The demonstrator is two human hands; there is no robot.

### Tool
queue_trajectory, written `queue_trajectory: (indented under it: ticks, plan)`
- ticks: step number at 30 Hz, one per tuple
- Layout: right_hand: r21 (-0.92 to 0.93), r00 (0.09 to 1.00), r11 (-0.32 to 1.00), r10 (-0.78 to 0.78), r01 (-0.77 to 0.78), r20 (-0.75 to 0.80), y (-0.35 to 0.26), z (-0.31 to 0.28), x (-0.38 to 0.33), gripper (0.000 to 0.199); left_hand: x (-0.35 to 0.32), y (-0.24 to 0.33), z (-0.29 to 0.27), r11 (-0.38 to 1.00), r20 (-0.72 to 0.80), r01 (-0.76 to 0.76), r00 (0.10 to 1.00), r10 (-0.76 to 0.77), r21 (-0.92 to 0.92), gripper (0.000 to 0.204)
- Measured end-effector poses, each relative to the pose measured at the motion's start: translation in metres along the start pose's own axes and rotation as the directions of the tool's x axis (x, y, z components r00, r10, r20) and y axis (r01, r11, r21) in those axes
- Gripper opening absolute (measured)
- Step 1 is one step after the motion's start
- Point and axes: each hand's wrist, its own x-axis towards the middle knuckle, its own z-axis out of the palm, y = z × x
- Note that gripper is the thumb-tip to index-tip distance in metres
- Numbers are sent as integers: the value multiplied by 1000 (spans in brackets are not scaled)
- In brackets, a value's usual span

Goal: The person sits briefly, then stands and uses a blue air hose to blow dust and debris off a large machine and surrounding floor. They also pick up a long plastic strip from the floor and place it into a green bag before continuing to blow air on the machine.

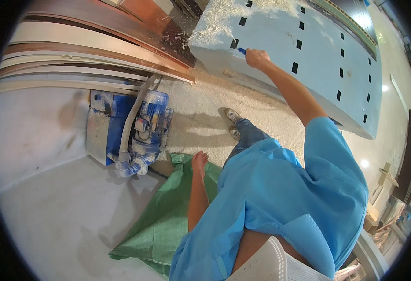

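My right arm reaches out to the far edge of the pale blue machine top [271, 61]. There my right hand [258, 58] is closed round a short blue handle [242, 50]. What the handle belongs to cannot be made out. Lower and to the left, my left hand [199, 162] is at the upper edge of a green woven sack [168, 220]. Its fingers look closed on the sack's fabric, though part of the grip is hidden. The sack hangs in folds beside my left forearm. Pale wood shavings [219, 23] lie heaped beyond the handle.
A dusty blue motor [151, 117] with a grey hose [135, 112] stands at left. Long wooden boards [98, 42] are stacked above it. Sawdust covers the floor [201, 107] round my shoes [232, 115]. Black rectangular slots [295, 68] dot the machine top.
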Motion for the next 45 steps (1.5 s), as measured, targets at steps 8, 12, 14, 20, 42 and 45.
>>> queue_trajectory:
  ticks: [8,12,14,20,42,45]
  plan:
    - [-97,990,989,102,-112,-100,-16,25,52,24,-28,-45,-57,980,-168,179,967,-192,-90,24]
    - [-147,996,986,-68,75,58,-2,17,58,20,-32,-61,-63,964,-204,241,944,-260,-114,23]
    - [-114,995,989,-85,89,43,5,14,61,18,-27,-61,-59,963,-175,237,950,-257,-126,24]
    - [-177,999,984,-33,32,-4,-4,17,51,22,-2,-15,-27,992,-44,99,994,-103,-84,30]
    - [974,715,-228,680,-3,161,364,-5,-24,36,8,169,260,357,631,-769,640,439,531,27]
    - [978,795,-147,571,-147,205,397,-23,-3,38,-2,198,340,168,750,-857,508,423,486,28]
